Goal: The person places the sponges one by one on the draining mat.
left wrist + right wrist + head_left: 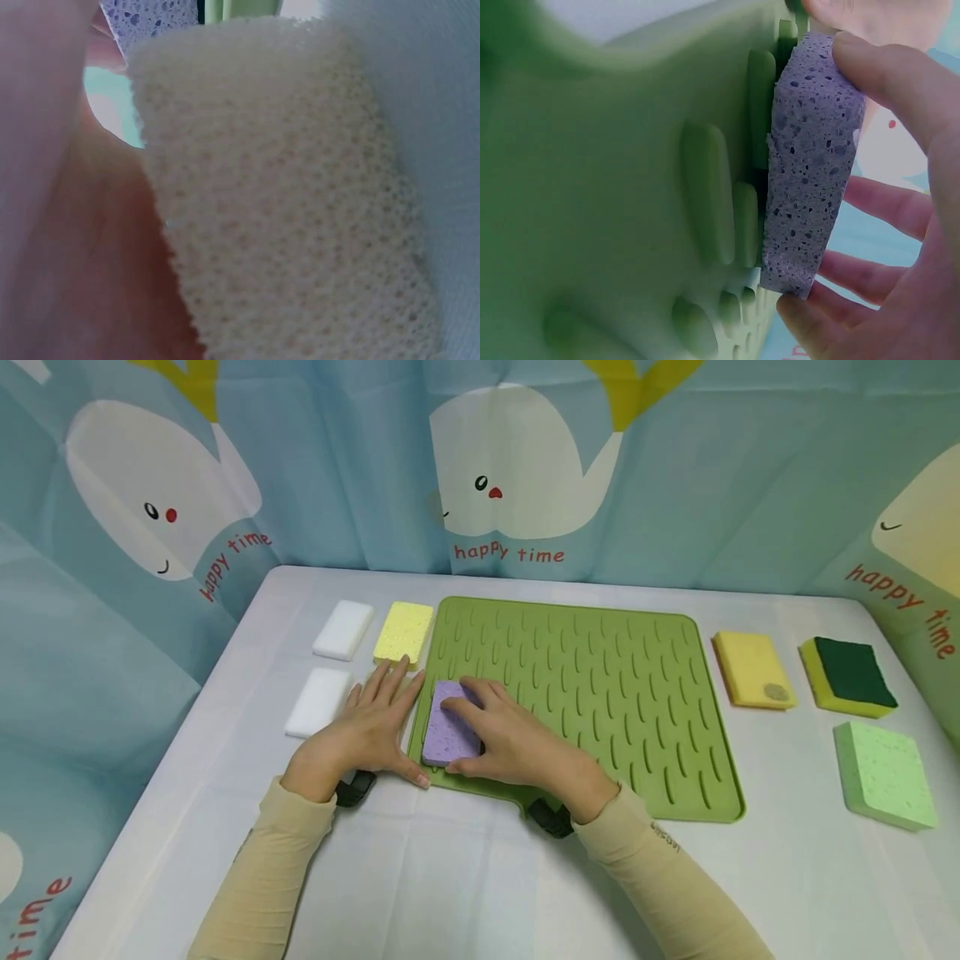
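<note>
A purple sponge (452,727) lies on the left front part of the green ridged mat (637,647). My right hand (510,735) holds it from above; in the right wrist view, the thumb is at one end of the purple sponge (810,165) and a finger at the other. My left hand (375,722) has its fingers spread along the mat's left edge, fingertips right at a pale yellow sponge (405,631). Beside that hand is a white sponge (318,702). A porous block (285,187) fills most of the left wrist view, close to the hand.
Another white sponge (343,629) is at the back left. Right of the mat are a yellow sponge (752,668) with a round mark, a yellow sponge with a dark green face (855,671), and a light green sponge (885,775). A whale-print curtain (352,468) hangs behind the table.
</note>
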{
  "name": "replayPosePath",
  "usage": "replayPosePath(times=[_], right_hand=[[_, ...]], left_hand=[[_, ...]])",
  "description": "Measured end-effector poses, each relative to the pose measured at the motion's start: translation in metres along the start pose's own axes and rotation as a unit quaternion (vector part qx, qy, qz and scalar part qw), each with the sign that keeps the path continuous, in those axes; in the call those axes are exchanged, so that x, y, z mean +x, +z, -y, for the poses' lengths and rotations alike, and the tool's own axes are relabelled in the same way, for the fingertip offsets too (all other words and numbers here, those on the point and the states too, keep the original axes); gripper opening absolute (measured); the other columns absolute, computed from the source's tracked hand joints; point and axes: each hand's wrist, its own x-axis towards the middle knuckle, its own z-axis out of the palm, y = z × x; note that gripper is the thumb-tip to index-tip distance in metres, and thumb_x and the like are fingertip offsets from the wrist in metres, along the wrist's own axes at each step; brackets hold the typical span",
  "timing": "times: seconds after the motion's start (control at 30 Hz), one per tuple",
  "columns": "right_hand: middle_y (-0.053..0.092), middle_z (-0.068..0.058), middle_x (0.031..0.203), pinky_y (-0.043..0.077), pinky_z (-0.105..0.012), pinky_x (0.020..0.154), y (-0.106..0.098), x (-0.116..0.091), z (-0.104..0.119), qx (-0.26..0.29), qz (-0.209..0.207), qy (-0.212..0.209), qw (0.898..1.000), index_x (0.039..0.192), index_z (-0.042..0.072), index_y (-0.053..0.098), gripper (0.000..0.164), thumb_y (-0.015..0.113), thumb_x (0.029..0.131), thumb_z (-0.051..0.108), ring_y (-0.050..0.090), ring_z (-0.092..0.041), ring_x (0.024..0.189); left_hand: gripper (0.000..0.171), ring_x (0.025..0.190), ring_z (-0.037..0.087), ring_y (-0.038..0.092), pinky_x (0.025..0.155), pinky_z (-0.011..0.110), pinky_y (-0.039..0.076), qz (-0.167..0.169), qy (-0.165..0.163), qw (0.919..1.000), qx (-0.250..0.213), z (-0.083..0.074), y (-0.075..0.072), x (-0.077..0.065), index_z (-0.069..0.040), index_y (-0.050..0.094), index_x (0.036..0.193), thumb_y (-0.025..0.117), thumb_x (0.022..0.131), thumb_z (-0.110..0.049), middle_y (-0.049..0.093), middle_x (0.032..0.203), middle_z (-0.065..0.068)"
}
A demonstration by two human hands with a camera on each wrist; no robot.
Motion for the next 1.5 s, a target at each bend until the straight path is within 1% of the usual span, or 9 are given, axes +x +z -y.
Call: replayPosePath(times=[0.27, 0.4, 0.7, 0.93, 1.07, 1.17, 1.27, 1.33, 1.5], right_hand=[[0.037, -0.023, 0.153, 0.047, -0.05, 0.105, 0.002, 0.001, 0.002, -0.015, -0.009, 0.01, 1.0, 0.14, 0.013, 0.053, 0.074, 0.079, 0.08, 0.049, 0.038, -0.035, 0.14], [0.037, -0.023, 0.153, 0.046, -0.05, 0.106, 0.002, 0.001, 0.002, -0.014, -0.012, 0.012, 1.0, 0.139, 0.013, 0.054, 0.073, 0.079, 0.08, 0.048, 0.037, -0.035, 0.141], [0.033, -0.022, 0.157, 0.04, -0.052, 0.112, 0.001, 0.0, 0.002, -0.006, 0.004, 0.007, 1.0, 0.143, 0.013, 0.05, 0.076, 0.078, 0.082, 0.048, 0.03, -0.036, 0.146], [0.032, -0.02, 0.158, 0.037, -0.052, 0.114, -0.001, 0.0, 0.001, -0.001, 0.008, 0.004, 1.0, 0.144, 0.012, 0.049, 0.077, 0.078, 0.082, 0.046, 0.03, -0.037, 0.147], [0.031, -0.019, 0.159, 0.037, -0.053, 0.114, -0.004, -0.002, -0.001, 0.017, 0.008, 0.004, 1.0, 0.144, 0.012, 0.049, 0.075, 0.078, 0.083, 0.045, 0.028, -0.038, 0.148], [0.033, -0.018, 0.158, 0.037, -0.052, 0.114, -0.01, -0.004, -0.004, 0.033, -0.01, -0.005, 0.999, 0.142, 0.011, 0.051, 0.072, 0.079, 0.083, 0.042, 0.03, -0.036, 0.147], [0.035, -0.018, 0.157, 0.038, -0.051, 0.114, -0.017, -0.007, -0.008, 0.038, -0.031, -0.007, 0.999, 0.141, 0.009, 0.052, 0.07, 0.079, 0.083, 0.039, 0.034, -0.035, 0.146], [0.035, -0.016, 0.157, 0.039, -0.051, 0.113, -0.022, -0.009, -0.01, 0.037, -0.04, 0.001, 0.999, 0.141, 0.01, 0.052, 0.07, 0.079, 0.084, 0.04, 0.036, -0.035, 0.145], [0.032, -0.015, 0.159, 0.04, -0.053, 0.112, -0.033, -0.017, -0.016, 0.04, -0.045, 0.026, 0.998, 0.142, 0.011, 0.051, 0.068, 0.077, 0.086, 0.04, 0.035, -0.036, 0.145]], left_hand=[[0.147, 0.153, 0.037, -0.015, 0.118, 0.068, 0.007, -0.001, 0.004, 1.0, 0.002, -0.001, -0.001, 0.0, -0.015, 0.0, 0.161, 0.084, 0.053, -0.072, -0.016, 0.167, 0.012], [0.147, 0.153, 0.037, -0.015, 0.118, 0.069, 0.007, -0.001, 0.005, 1.0, 0.003, -0.001, -0.001, 0.0, -0.015, 0.001, 0.161, 0.084, 0.054, -0.071, -0.016, 0.167, 0.012], [0.147, 0.153, 0.037, -0.015, 0.118, 0.068, 0.007, 0.002, -0.001, 1.0, 0.004, -0.001, -0.001, -0.001, -0.016, 0.0, 0.161, 0.084, 0.053, -0.072, -0.017, 0.167, 0.011], [0.147, 0.153, 0.036, -0.015, 0.119, 0.068, 0.007, 0.001, -0.001, 1.0, 0.003, -0.001, -0.001, -0.001, -0.016, 0.0, 0.161, 0.084, 0.053, -0.072, -0.016, 0.167, 0.011], [0.147, 0.153, 0.036, -0.015, 0.118, 0.068, 0.007, 0.001, 0.0, 1.0, 0.001, -0.001, 0.0, -0.001, -0.016, 0.001, 0.161, 0.084, 0.053, -0.072, -0.016, 0.167, 0.011], [0.148, 0.153, 0.036, -0.015, 0.118, 0.068, 0.007, -0.001, 0.001, 1.0, 0.001, 0.0, 0.0, -0.001, -0.016, 0.002, 0.161, 0.084, 0.052, -0.072, -0.016, 0.167, 0.011], [0.148, 0.153, 0.036, -0.014, 0.118, 0.068, 0.007, -0.005, 0.002, 1.0, 0.002, 0.0, 0.0, -0.001, -0.016, 0.002, 0.161, 0.084, 0.052, -0.072, -0.015, 0.167, 0.01], [0.148, 0.153, 0.036, -0.014, 0.118, 0.069, 0.007, -0.007, 0.002, 1.0, 0.002, 0.0, -0.001, -0.001, -0.015, 0.002, 0.161, 0.084, 0.052, -0.072, -0.015, 0.167, 0.011], [0.148, 0.153, 0.037, -0.013, 0.118, 0.069, 0.007, -0.005, 0.0, 1.0, 0.001, 0.0, 0.0, 0.0, -0.016, 0.002, 0.161, 0.085, 0.052, -0.072, -0.015, 0.167, 0.011]])
